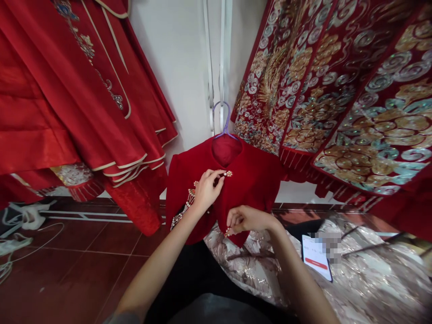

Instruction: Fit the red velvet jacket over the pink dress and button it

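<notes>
A dark-red garment with gold and silver sequin embroidery (pixel 313 99) is hanging on the right, and its fringe could be snagging loose beadwork if the clothes are swinging together. Pale, shiny, patterned fabric (pixel 371 283) is lying below, where a dropped bead could be getting lost among its glints. Between the hanging clothes, a short red velvet jacket (pixel 259 180) is hanging open-necked before the person; a downward pull could be tilting it or dragging it off its thin purple hanger (pixel 225 130). The left hand (pixel 208 189) is apparently pinching a pearl-and-gold flower ornament (pixel 229 173) near the collar, so hard tugging could be tearing its stitches. The right hand (pixel 246 218) is curling its fingers by the lower front edge; whether it is gripping anything, I cannot tell. A white-screened phone (pixel 315 256) is resting on the pale fabric and could be sliding if that cloth is shifting. White beaded tassels (pixel 177 218) are dangling by the left forearm, which could be catching them, while a small beaded ornament (pixel 227 232) beside the right fingertips could be slipping away under a loose hold.
</notes>
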Demonstrator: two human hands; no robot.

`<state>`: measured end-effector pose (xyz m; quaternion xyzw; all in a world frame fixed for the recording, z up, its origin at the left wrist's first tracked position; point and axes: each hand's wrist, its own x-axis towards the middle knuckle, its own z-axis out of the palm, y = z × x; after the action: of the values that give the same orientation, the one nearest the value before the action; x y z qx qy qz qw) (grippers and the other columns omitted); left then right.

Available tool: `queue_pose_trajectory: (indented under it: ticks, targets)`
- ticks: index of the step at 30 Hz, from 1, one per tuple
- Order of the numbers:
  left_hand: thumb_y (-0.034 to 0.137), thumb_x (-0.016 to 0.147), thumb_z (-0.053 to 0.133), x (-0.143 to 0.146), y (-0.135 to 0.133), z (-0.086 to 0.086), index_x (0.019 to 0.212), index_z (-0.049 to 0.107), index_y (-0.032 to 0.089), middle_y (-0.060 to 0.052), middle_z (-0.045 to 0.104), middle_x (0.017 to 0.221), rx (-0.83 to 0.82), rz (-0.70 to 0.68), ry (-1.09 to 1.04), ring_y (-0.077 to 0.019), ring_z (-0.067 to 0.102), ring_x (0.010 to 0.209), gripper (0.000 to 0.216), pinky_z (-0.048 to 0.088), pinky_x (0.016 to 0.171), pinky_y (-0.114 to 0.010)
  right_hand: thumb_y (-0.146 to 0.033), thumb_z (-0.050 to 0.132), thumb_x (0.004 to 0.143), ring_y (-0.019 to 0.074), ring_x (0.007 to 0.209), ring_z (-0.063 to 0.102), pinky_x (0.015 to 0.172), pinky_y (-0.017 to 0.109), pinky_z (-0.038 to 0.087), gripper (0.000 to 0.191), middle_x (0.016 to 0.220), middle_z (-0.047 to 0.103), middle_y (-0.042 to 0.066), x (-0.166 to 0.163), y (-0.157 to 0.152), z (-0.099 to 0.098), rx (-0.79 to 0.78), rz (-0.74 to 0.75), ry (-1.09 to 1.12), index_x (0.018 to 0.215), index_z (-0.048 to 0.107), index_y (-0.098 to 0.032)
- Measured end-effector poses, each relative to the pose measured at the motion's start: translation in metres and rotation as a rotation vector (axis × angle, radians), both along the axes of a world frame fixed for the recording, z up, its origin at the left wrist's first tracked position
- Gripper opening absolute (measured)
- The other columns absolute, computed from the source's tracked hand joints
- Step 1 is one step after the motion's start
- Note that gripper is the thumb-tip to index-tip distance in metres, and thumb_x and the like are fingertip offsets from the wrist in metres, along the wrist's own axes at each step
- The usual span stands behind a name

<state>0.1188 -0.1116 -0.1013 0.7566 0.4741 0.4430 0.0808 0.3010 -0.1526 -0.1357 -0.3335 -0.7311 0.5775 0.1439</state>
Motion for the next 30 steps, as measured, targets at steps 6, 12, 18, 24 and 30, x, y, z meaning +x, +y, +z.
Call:
queue_pose_trajectory:
  ticks: [6, 12, 18, 24, 30]
  targets:
    - [0.029, 0.093, 0.045, 0.004, 0.013, 0.017, 0.105, 0.064, 0.021, -0.008, 0.057, 0.092, 0.152, 0.135, 0.527, -0.0231, 0.052, 0.092, 0.024, 0.045, 0.062, -0.028, -0.018, 0.069, 0.067, 0.0154, 0.069, 0.065, 0.064, 0.027, 0.049, 0.015, 0.075, 0.071, 0.003, 0.015, -0.002, 0.009, -0.012, -0.027, -0.023, 0.08, 0.063, -0.017]
    - [0.021, 0.087, 0.05, 0.002, 0.022, 0.04, 0.092, 0.061, 0.014, -0.014, 0.057, 0.104, 0.289, -0.06, 0.717, -0.0294, 0.05, 0.105, 0.015, 0.039, 0.096, -0.048, -0.034, 0.066, 0.077, 0.015, 0.071, 0.065, 0.068, 0.029, 0.051, 0.023, 0.08, 0.07, 0.004, 0.02, -0.003, 0.017, 0.014, -0.063, 0.022, 0.091, 0.064, -0.016]
    - [0.018, 0.084, 0.047, -0.007, 0.03, 0.053, 0.097, 0.062, 0.02, -0.006, 0.058, 0.084, 0.178, -0.348, 0.717, -0.0234, 0.057, 0.095, 0.02, 0.025, 0.113, -0.05, -0.037, 0.064, 0.081, 0.0165, 0.08, 0.066, 0.078, 0.032, 0.051, 0.027, 0.083, 0.071, 0.005, 0.028, -0.003, 0.025, 0.136, -0.161, 0.041, 0.099, 0.062, -0.017]
    - [0.013, 0.087, 0.041, -0.013, 0.039, 0.05, 0.095, 0.064, 0.025, -0.002, 0.057, 0.076, 0.087, -0.466, 0.612, -0.0173, 0.059, 0.084, 0.027, 0.029, 0.113, -0.044, -0.042, 0.061, 0.082, 0.0187, 0.091, 0.065, 0.085, 0.032, 0.052, 0.025, 0.095, 0.069, 0.007, 0.01, 0.004, 0.029, 0.404, -0.613, 0.216, 0.089, 0.062, -0.019]
    - [0.021, 0.093, 0.034, -0.01, 0.038, 0.048, 0.104, 0.063, 0.019, -0.009, 0.063, 0.088, 0.203, -0.305, 0.751, -0.0209, 0.06, 0.089, 0.031, 0.036, 0.102, -0.044, -0.046, 0.045, 0.092, 0.0172, 0.114, 0.058, 0.101, 0.032, 0.045, 0.034, 0.12, 0.061, 0.01, -0.033, 0.028, 0.053, 0.67, -0.88, 0.538, 0.111, 0.054, -0.019]
